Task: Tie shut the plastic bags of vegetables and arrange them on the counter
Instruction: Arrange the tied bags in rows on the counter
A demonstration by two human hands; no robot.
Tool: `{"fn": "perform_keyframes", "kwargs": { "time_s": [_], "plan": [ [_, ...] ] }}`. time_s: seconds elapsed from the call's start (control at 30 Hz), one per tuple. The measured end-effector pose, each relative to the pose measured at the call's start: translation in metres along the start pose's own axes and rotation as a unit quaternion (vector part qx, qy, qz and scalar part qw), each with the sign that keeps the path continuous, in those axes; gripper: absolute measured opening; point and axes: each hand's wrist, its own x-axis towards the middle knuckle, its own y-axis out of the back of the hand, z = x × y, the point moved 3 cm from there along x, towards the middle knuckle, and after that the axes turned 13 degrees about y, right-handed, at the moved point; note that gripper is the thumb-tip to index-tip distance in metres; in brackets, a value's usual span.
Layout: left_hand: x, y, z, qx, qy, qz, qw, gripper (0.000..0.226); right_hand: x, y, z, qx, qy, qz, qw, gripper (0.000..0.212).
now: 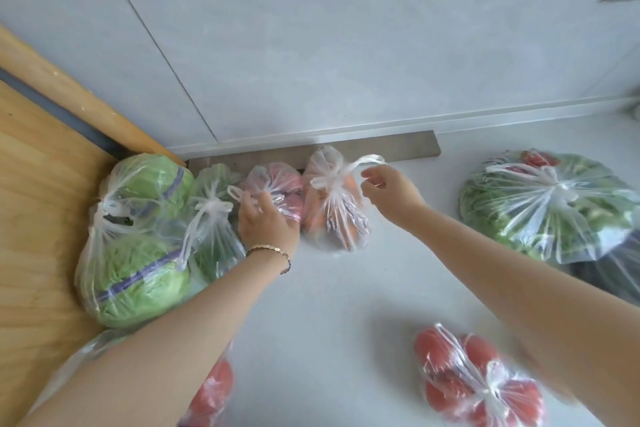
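The carrot bag (337, 215) is stood upright on the counter (346, 288) against the wall (311, 45), next in a row. Its tied handle loop (369, 160) is pinched by the right hand (388, 192), probably to cinch the knot. The adjacent red-produce bag (284, 180) is gripped at its knot by the left hand (266, 224), apparently for steadying. No writing is legible; the purple bands (138, 279) in the cabbage bag (135, 246) are unreadable.

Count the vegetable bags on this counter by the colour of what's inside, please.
Green: 3 (cabbage bag, small green bag, big leafy bag)
Red or pink: 3 (pinkish bag, right tomato bag, left tomato bag)
Orange: 1 (orange bag)
Total: 7
A dark bundle at the right edge is too hidden to count.
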Motion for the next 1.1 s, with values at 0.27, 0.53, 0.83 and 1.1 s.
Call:
{"fn": "perform_keyframes", "kwargs": {
  "time_s": [0.27, 0.53, 0.83, 1.1],
  "plan": [
    [-0.197, -0.070, 0.057, 0.126, -0.416, -0.308, 0.846, 0.043, -0.158, 0.132, 0.129, -0.325, -0.124, -0.099, 0.932, 0.040],
    [-0.285, -0.114, 0.083, 0.328, -0.491, -0.250, 0.767, 0.051, -0.235, 0.147, 0.180, -0.445, -0.109, -0.203, 0.865, 0.055],
    [-0.297, -0.123, 0.067, 0.394, -0.535, -0.210, 0.717, 0.029, -0.246, 0.137, 0.181, -0.579, 0.064, -0.248, 0.774, 0.038],
    [-0.276, -0.096, 0.051, 0.237, -0.416, -0.257, 0.839, 0.029, -0.243, 0.116, 0.159, -0.551, 0.002, -0.287, 0.783, 0.031]
  ]
}}
